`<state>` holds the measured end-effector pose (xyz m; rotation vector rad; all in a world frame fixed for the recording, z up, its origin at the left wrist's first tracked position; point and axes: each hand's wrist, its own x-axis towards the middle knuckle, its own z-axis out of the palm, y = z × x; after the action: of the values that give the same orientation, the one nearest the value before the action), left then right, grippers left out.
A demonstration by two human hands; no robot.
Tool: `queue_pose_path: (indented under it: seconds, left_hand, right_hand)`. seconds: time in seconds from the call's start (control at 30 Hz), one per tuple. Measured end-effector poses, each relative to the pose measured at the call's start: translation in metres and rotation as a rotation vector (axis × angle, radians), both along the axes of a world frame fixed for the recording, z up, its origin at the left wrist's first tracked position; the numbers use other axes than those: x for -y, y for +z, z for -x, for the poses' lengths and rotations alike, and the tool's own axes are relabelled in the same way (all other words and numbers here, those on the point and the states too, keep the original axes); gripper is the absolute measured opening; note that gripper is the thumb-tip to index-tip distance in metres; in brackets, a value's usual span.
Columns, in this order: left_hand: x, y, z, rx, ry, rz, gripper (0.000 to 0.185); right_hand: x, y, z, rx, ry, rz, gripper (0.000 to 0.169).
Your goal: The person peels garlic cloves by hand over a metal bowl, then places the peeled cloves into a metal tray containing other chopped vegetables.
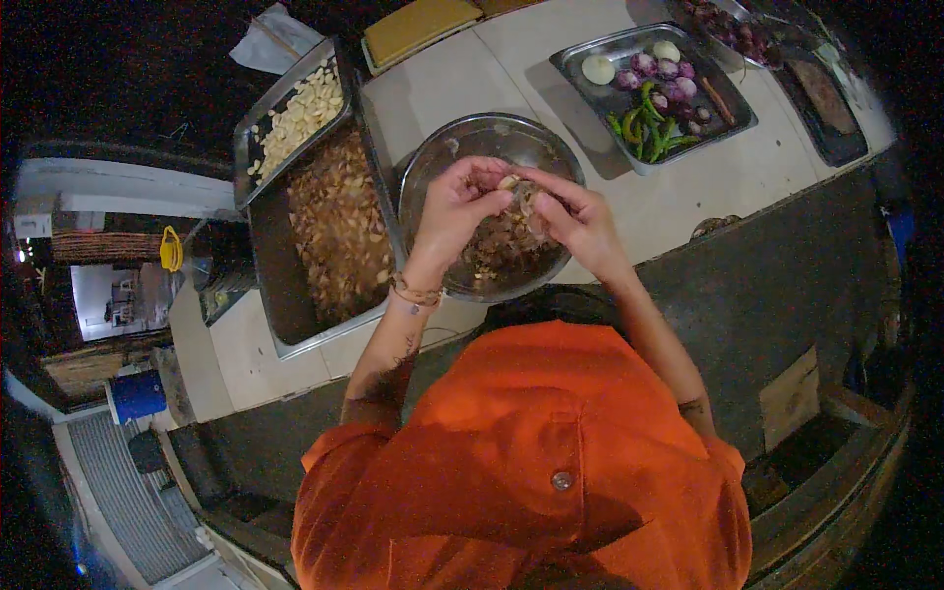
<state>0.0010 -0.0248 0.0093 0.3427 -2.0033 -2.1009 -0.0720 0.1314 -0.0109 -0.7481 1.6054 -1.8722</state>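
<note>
My left hand (466,210) and my right hand (582,221) meet above a round metal bowl (509,136). Pinched in my left fingertips is a pale garlic clove (509,181). Thin, papery garlic skin (532,203) is between the thumb and fingers of my right hand, touching the clove. Loose brown skins and small pale bits (501,254) lie in the bowl, partly hidden by my hands. Left of the bowl, a large deep metal tray (284,284) holds many unpeeled cloves (339,228). Peeled cloves (306,107) fill part of a smaller metal tray (274,92) resting across its far end.
To the right, a metal tray (594,96) carries purple and white onions (667,70), green chillies (649,129) and a brown stick (717,101). A dark tray (848,144) sits farther right. At the back is a yellow slab (420,29). The tiled counter's front edge (664,254) runs before me.
</note>
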Motion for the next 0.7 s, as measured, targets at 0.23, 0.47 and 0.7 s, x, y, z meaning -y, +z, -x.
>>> queue_pose_path:
  seconds: [0.23, 0.47, 0.7]
  left_hand:
    - [-0.003, -0.004, 0.004, 0.005, 0.104, -0.201, 0.021]
    - [-0.015, 0.000, 0.006, 0.003, 0.135, 0.063, 0.019]
    - [-0.013, 0.001, 0.001, 0.150, 0.142, 0.173, 0.017]
  right_hand:
    - [0.005, -0.012, -0.005, 0.073, -0.007, 0.030, 0.029]
    - [0.006, -0.008, -0.007, -0.089, -0.068, -0.015, 0.032]
    - [0.003, -0.008, -0.007, 0.226, 0.023, 0.013, 0.031]
